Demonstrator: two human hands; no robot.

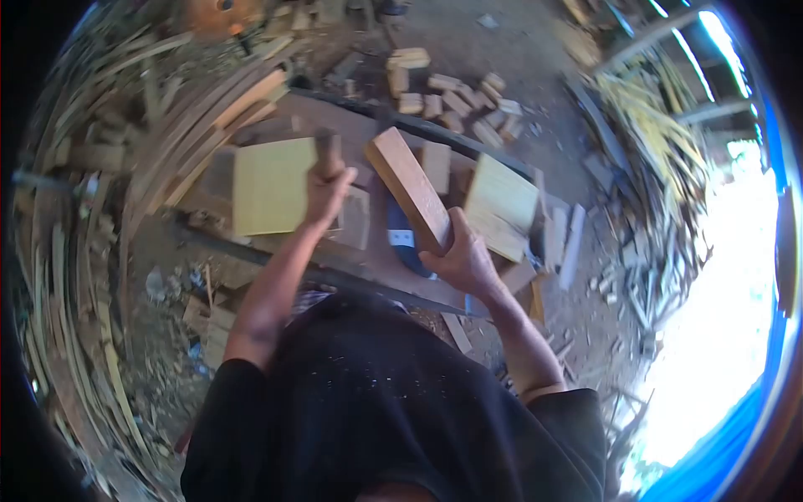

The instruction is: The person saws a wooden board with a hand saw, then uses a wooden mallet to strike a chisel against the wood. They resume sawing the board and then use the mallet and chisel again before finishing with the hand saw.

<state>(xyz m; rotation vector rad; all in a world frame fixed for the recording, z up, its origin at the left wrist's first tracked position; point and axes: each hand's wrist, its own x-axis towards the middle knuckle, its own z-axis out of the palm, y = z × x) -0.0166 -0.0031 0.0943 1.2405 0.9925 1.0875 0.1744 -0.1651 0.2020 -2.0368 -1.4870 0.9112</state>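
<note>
A long reddish-brown wooden block [410,191] slants up and to the left from my right hand [466,258], whose fingers are wrapped round its lower end. My left hand [329,192] is closed round a small, dark, blurred piece of wood [329,151] that sticks up from the fist. Behind and left of that hand lies a pale yellow square board [272,186] on the workbench [335,115]. Another pale board [502,207] rests to the right of my right hand. A smaller wood block [436,167] lies just beyond the long block. Beneath it, a dark blue object [403,243] is partly hidden.
Cut wood blocks [456,102] are scattered on the ground past the bench. Long curved planks [205,125] lie at the bench's left end. Piles of wood strips [84,309] flank the left side, with more strips [661,142] at the right. A round orange object [223,12] is at the top left.
</note>
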